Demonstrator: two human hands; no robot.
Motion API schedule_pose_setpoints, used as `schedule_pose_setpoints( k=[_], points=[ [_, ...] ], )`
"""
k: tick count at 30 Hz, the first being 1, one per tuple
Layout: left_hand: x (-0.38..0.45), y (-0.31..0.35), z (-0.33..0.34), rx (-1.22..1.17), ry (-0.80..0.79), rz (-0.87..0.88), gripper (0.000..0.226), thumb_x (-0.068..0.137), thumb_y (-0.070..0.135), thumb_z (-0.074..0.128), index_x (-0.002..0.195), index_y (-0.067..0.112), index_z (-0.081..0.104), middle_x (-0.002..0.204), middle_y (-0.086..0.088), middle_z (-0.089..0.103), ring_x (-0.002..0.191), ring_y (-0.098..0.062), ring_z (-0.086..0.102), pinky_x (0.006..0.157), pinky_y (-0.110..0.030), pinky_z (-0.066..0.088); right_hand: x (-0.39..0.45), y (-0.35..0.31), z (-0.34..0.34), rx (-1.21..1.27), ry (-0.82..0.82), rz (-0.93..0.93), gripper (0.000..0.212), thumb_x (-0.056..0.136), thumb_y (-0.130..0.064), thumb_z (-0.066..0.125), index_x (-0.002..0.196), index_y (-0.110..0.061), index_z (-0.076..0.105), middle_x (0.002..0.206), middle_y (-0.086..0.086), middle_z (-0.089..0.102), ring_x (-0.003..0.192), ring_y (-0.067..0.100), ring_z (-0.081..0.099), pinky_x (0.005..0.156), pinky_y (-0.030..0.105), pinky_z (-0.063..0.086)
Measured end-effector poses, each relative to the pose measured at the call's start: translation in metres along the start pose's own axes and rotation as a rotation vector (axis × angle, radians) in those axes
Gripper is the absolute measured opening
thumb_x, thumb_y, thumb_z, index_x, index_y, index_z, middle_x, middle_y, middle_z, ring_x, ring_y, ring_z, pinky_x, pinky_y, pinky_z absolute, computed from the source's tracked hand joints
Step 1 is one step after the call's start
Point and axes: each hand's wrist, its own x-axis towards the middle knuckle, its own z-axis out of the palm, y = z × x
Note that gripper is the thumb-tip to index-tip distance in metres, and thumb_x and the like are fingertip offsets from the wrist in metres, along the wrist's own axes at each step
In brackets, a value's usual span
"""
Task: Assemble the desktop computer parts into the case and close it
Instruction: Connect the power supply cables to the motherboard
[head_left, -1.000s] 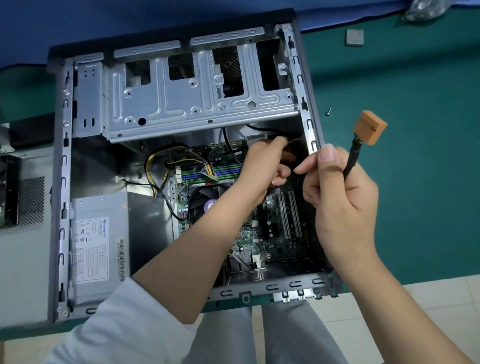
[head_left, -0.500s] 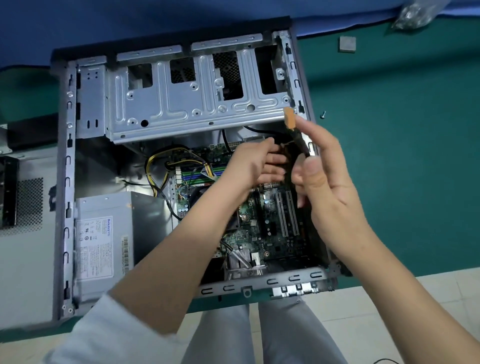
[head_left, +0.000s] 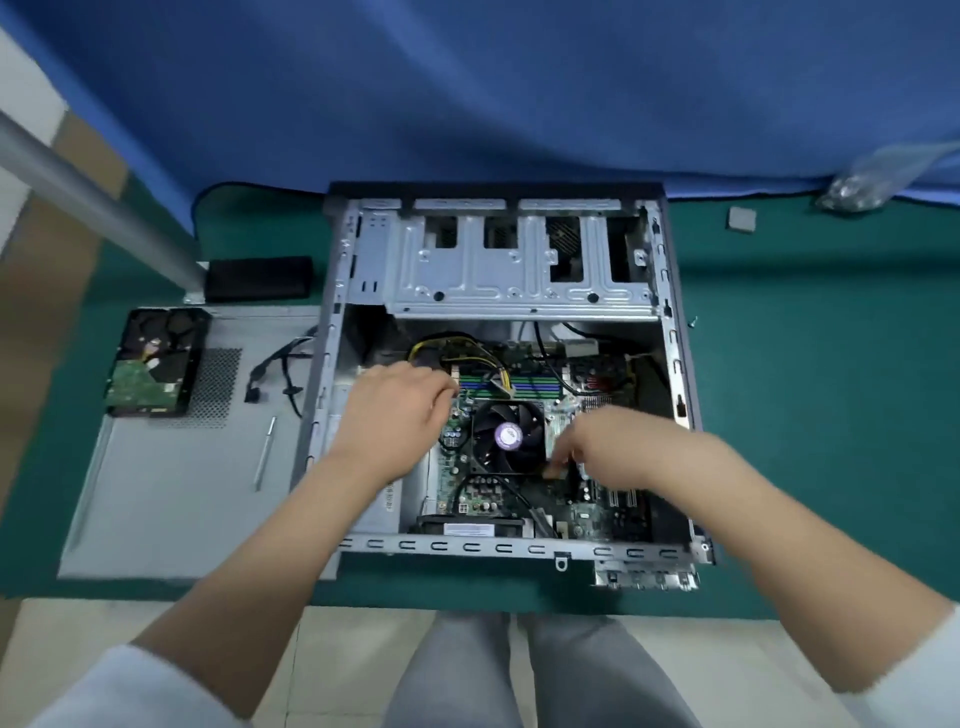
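Pinching a small orange plastic connector (head_left: 554, 472) at frame centre, the right hand (head_left: 613, 447) should grip its stiff, light housing; the left hand (head_left: 395, 410) rests loosely curled, apparently empty, on the green motherboard (head_left: 587, 514).

A green mat (head_left: 831, 415) covers the table, with a blue cloth (head_left: 467, 88) hanging behind it. A grey metal pole (head_left: 93, 202) slants down at the far left. Pale floor tiles (head_left: 363, 665) show below, along with grey trouser legs (head_left: 519, 670)
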Motion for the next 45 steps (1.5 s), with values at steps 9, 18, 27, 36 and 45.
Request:
schedule_pose_setpoints(
  k=[9,18,27,36,45],
  points=[
    [-0.004,0.006,0.008,0.047,0.041,-0.016,0.029,0.092,0.034,0.041,0.098,0.029,0.069,0.092,0.010,0.069,0.089,-0.016,0.056,0.078,-0.034,0.036,0.005,0.005,0.036,-0.686,-0.223,0.165,0.035,0.096,-0.003,0.043,0.130,-0.008,0.050,0.121,0.001,0.059,0.105,0.019,0.059,0.072,0.027,0.040],
    [0.000,0.004,0.010,-0.012,0.058,-0.058,0.025,0.086,0.034,0.044,0.085,0.031,0.069,0.079,0.013,0.068,0.082,-0.012,0.052,0.071,-0.030,0.028,0.029,0.019,0.060,-0.969,-0.360,0.180,0.038,0.099,-0.019,0.038,0.136,-0.013,0.046,0.130,0.002,0.053,0.115,0.019,0.051,0.081,0.027,0.035],
    [0.001,0.003,0.013,-0.022,0.093,-0.064,0.023,0.086,0.032,0.048,0.081,0.028,0.069,0.072,0.012,0.067,0.079,-0.013,0.054,0.073,-0.031,0.034,0.026,0.026,0.068,-1.023,-0.313,0.118,0.024,0.099,-0.016,0.041,0.115,-0.013,0.058,0.092,0.002,0.058,0.074,0.018,0.046,0.068,0.029,0.034],
    [0.001,0.004,0.015,-0.029,0.120,-0.071,0.022,0.085,0.030,0.050,0.079,0.026,0.071,0.067,0.011,0.065,0.075,-0.016,0.055,0.074,-0.034,0.038,0.028,0.027,0.071,-0.974,-0.220,0.147,0.022,0.096,-0.007,0.043,0.075,-0.007,0.048,0.074,-0.001,0.048,0.058,0.013,0.038,0.051,0.025,0.028],
    [0.001,0.005,0.014,-0.040,0.101,-0.086,0.024,0.086,0.031,0.048,0.082,0.027,0.071,0.070,0.011,0.065,0.079,-0.015,0.055,0.078,-0.035,0.037,0.034,0.029,0.071,-0.904,-0.205,0.176,0.027,0.093,0.003,0.043,0.068,-0.007,0.041,0.065,-0.002,0.040,0.054,0.010,0.032,0.048,0.024,0.026]
  ],
)
